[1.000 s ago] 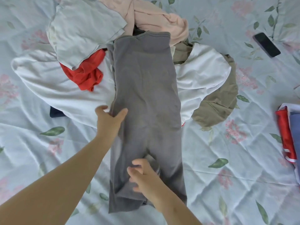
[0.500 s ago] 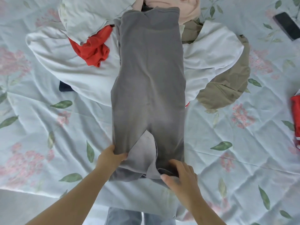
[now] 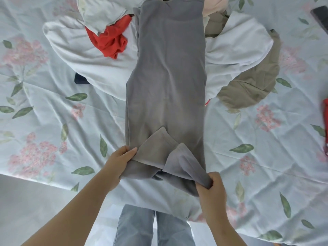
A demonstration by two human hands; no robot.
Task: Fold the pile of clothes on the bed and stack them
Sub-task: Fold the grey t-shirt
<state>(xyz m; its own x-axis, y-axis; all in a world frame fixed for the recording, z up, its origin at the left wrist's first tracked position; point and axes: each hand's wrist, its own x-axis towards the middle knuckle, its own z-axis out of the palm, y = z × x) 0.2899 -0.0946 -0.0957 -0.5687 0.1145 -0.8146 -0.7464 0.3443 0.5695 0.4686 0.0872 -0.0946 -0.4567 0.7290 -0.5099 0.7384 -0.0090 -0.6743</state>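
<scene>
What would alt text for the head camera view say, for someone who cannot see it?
The left hand and right hand each grip a near corner of a long grey garment spread lengthwise on a floral bedspread. Its far end lies over a pile of white, red and khaki clothes.

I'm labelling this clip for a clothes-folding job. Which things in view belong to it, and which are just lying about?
Job: grey garment, held at its near end by the left hand and right hand; white garment, red garment and khaki garment, unfolded around it.
Lying about: dark phone, top right corner.
</scene>
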